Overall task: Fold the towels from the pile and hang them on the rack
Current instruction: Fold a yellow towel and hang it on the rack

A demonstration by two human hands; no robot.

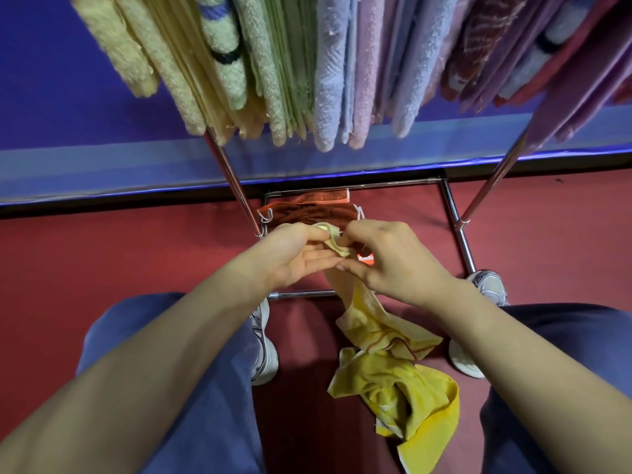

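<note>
A yellow towel hangs crumpled from my two hands down to the red floor between my legs. My left hand pinches its top corner between thumb and fingers. My right hand pinches the same edge just beside it, so the two hands nearly touch. Below them, on the rack's base, lies a pile of brown and orange towels, partly hidden by my hands. Above hangs the metal rack with several folded towels in yellow, green, blue, pink and maroon.
The rack's chrome base frame forms a rectangle on the red floor. A blue wall stands right behind it. My white shoes stand beside the frame, and my blue trouser legs fill the lower corners.
</note>
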